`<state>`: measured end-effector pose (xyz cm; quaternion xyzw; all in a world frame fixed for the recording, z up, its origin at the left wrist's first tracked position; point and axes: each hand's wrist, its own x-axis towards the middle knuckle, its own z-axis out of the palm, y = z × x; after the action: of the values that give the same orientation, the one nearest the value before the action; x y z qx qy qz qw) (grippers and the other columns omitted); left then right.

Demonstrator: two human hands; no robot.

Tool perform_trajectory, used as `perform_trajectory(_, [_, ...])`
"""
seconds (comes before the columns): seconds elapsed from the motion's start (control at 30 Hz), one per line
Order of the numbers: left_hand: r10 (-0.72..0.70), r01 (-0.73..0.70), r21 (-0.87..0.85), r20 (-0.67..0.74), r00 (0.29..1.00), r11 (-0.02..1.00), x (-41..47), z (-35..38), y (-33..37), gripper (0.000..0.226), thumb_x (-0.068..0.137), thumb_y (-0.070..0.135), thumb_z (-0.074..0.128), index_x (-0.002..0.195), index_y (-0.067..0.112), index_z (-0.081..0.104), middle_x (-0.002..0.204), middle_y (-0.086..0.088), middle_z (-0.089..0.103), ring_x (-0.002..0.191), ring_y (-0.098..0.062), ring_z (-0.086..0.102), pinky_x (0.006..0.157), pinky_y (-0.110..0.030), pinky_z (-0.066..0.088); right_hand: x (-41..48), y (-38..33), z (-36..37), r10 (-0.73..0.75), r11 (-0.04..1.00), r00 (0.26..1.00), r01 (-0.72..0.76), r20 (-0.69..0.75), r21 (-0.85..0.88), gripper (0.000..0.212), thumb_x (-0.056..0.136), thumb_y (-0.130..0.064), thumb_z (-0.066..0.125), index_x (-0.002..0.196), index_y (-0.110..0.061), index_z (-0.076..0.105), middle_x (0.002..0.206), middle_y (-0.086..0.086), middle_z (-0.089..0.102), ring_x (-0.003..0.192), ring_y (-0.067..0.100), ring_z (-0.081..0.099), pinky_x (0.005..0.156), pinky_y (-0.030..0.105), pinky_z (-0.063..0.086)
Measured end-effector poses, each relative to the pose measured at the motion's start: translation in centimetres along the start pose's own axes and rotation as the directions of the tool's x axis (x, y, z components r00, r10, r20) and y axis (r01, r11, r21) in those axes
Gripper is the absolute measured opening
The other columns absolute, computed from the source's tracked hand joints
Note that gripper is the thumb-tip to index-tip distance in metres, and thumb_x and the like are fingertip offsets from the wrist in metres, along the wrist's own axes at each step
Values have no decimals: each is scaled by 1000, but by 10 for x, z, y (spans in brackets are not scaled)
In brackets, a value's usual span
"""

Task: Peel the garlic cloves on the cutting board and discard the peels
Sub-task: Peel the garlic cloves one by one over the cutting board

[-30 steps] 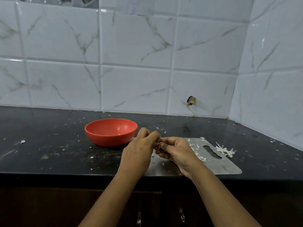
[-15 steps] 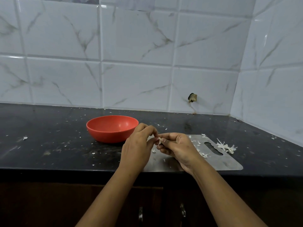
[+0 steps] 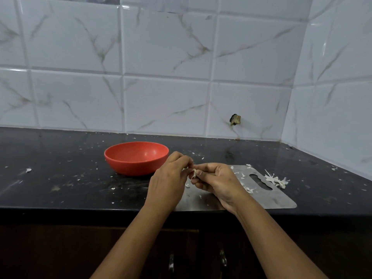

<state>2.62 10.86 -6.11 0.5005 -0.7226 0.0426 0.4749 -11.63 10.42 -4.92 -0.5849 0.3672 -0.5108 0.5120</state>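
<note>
Both hands are clamped on one garlic clove (image 3: pixel 194 174) over the cutting board's (image 3: pixel 281 200) 9 o'clock end: R hand (image 3: pixel 218 181) grips it, L hand (image 3: pixel 171 178) pinches its skin. Vs 1 s ago the hands have drawn slightly apart and a pale strip now shows between them, so probably the skin's lifting and the peel's mid-way. Peel pile (image 3: pixel 277 180) sits at 3 o'clock, red bowl (image 3: pixel 136 158) at 10 o'clock on the surface (image 3: pixel 60 178). Discarding's not done yet.

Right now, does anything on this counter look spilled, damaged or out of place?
Yes. Peel bits litter the counter far from the board, with a heap off its handle end rather than discarded. A wall tile has a chipped hole with a stain below. The right hand holds a clove.
</note>
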Motion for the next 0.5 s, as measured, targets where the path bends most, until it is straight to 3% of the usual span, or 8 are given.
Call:
perform_trajectory(0.2, [33,-36,64,45,998,997,0,3,0,5,97,21,50,97,25,54,101,13,50,79,-16,57,64,-42,51,1,1,-1,2,1000,1000,-2,0,20,16,93,2,56,93,-3,70,77,10,70,63,9,65,64,18,56])
perform_trajectory(0.5, [68,-86,143,130,989,986,0,4,2,9,99,19,46,102,27,48,101,13,44,74,-11,51,54,-28,43,3,1,-1,11,999,999,-9,-52,45,16,94,3,53,93,0,69,77,9,70,66,10,66,64,18,55])
